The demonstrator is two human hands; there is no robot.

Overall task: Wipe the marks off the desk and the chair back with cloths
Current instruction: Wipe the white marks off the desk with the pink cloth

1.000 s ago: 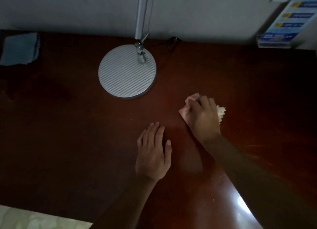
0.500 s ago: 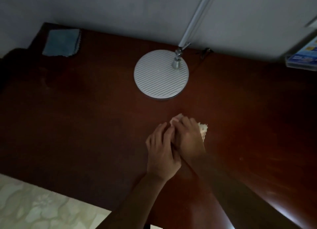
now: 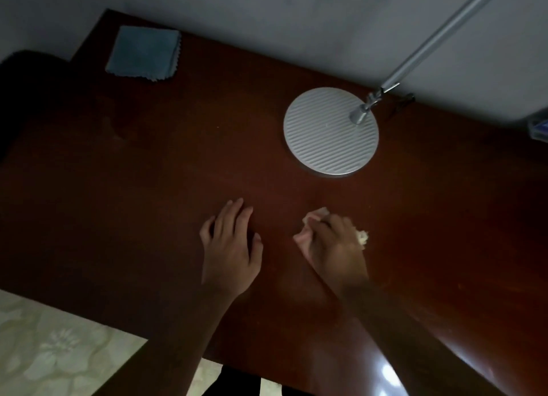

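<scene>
A dark red-brown wooden desk (image 3: 124,205) fills the view. My right hand (image 3: 335,244) grips a crumpled pale cloth (image 3: 308,232) and presses it on the desk a little in front of the lamp base; bits of the cloth stick out on both sides of the hand. My left hand (image 3: 229,247) lies flat on the desk beside it, fingers straight, a gap between the two hands. A folded blue cloth (image 3: 144,53) lies at the desk's far left corner. A dark chair back (image 3: 26,78) shows at the left edge.
A round ribbed silver lamp base (image 3: 330,131) stands at the back right, its pole (image 3: 444,33) leaning up to the right. A blue box (image 3: 539,128) sits at the right edge. Pale patterned floor (image 3: 59,345) shows below the desk's front edge.
My right hand has slid the pale cloth away from my left hand, to the right; half a second ago the hands touched. The camera view has swung left, showing more of the blue cloth.
</scene>
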